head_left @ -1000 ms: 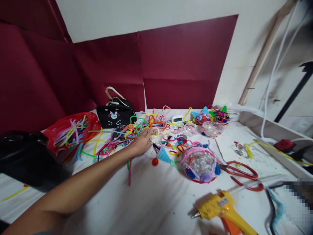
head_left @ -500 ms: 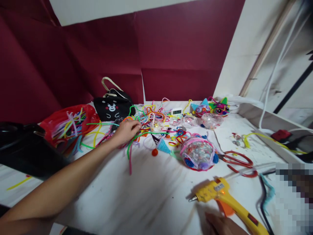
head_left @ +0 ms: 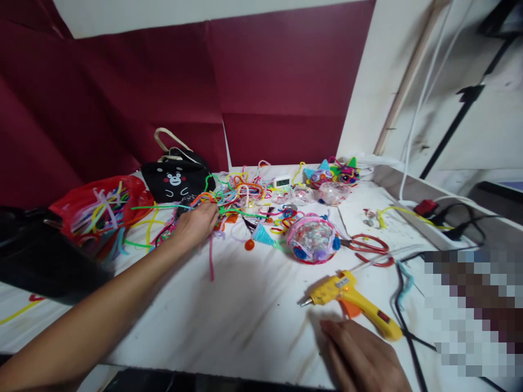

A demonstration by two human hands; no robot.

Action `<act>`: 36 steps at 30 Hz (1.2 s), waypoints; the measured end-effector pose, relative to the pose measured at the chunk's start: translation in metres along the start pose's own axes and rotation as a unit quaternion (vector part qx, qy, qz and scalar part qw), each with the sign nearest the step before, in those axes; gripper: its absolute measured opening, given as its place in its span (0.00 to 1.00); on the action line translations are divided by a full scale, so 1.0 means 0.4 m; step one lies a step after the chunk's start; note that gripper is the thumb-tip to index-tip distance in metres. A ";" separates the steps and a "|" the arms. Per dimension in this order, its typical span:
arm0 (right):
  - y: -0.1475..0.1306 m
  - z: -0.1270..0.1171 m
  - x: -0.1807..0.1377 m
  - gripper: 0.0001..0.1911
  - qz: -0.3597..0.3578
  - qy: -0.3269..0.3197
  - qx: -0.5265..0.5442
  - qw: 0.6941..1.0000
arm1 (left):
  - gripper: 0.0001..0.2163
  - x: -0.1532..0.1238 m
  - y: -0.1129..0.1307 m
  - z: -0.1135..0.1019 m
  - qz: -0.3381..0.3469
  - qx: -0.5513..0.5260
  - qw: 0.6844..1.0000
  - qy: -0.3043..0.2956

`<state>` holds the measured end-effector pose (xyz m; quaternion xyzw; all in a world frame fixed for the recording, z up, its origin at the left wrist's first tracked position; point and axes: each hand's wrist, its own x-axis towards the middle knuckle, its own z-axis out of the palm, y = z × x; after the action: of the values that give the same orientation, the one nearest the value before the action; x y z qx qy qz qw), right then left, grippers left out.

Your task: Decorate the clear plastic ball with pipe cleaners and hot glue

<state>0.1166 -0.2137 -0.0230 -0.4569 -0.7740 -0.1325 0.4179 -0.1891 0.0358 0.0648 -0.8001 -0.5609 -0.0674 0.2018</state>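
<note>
My left hand (head_left: 198,222) reaches into the tangled pile of colourful pipe cleaners (head_left: 245,188). Its fingers are curled in among the strands and look closed on a green pipe cleaner (head_left: 235,211), though the fingertips are partly hidden. My right hand (head_left: 362,351) rests low on the white table, fingers together, with nothing visible in them. Just beyond it lies a yellow hot glue gun (head_left: 347,294), nozzle to the left. Behind the gun sits a round clear ball (head_left: 314,239) trimmed with pink pipe cleaners and blue coils. A light-blue cone (head_left: 263,235) lies to its left.
Red-handled scissors (head_left: 370,245) lie right of the ball. Clear shells (head_left: 333,193), a small digital display (head_left: 281,181) and decorated figures (head_left: 321,175) stand at the back. A black bag (head_left: 175,179) and a red bag of pipe cleaners (head_left: 141,193) are at left. Black cables (head_left: 402,310) run along the right.
The view has shifted, and more of my right hand shows beside the glue gun. My left hand stays in the pile, where the long green pipe cleaner has moved up towards its fingers.
</note>
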 end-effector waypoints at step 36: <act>0.106 -0.144 0.524 0.23 0.099 -0.209 0.288 0.929 | 0.08 -0.020 0.295 -0.264 0.203 -0.458 0.833 0.236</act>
<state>0.1327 -0.0992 0.1660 -0.4091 -0.7994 0.2367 0.3708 -0.0704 -0.0474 0.1289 -0.8564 -0.2263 -0.4610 -0.0524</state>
